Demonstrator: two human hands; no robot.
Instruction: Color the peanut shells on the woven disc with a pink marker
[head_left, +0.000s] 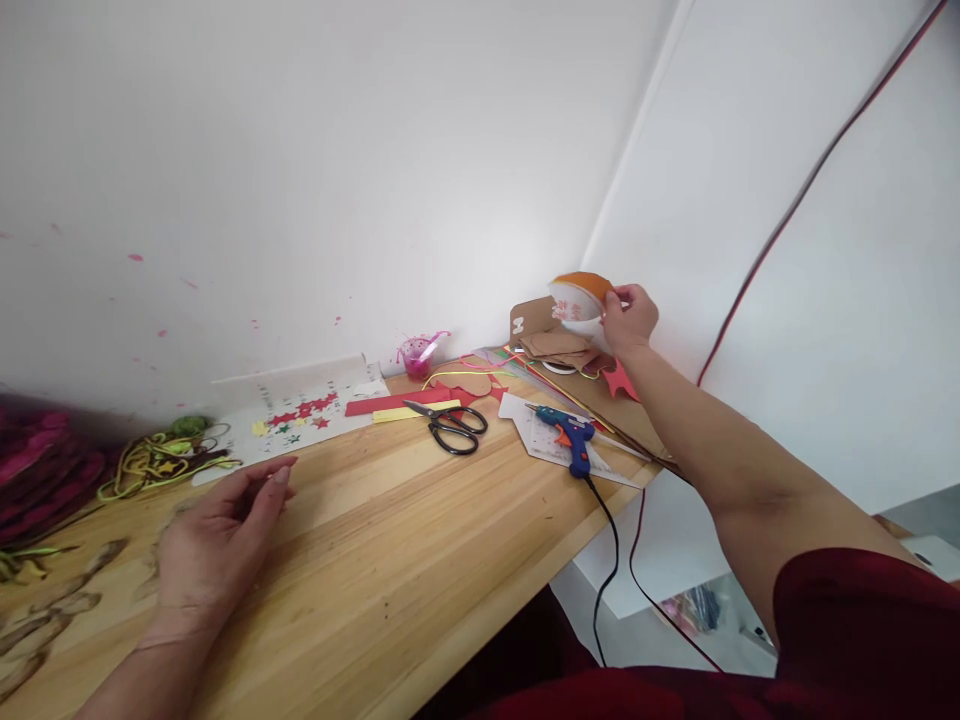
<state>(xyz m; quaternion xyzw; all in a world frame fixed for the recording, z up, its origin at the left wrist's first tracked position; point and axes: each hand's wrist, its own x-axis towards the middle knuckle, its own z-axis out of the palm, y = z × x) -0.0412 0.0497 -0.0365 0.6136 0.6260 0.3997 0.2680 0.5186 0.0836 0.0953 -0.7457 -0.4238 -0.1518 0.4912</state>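
My right hand (630, 318) is closed on the edge of a roll of tape (579, 296), orange outside, with a white inner ring printed in red. It holds the roll up over a pile of brown card pieces (559, 348) in the far right corner. My left hand (221, 535) is loosely curled just above the wooden table (390, 540), thumb apart from the fingers, nothing visible in it. Beyond its fingertips lies a white sheet with small red, green and yellow stars (304, 408). Black-handled scissors (452, 430) rest mid-table between the hands.
A blue glue gun (574, 440) lies on white paper, its black cord (613, 560) hanging over the front edge. Red (390, 401) and yellow strips (416, 411) and a pink-stained cup (417, 358) sit near the wall. Tangled yarn (154, 462) and dark pink bundles (45, 470) are at left.
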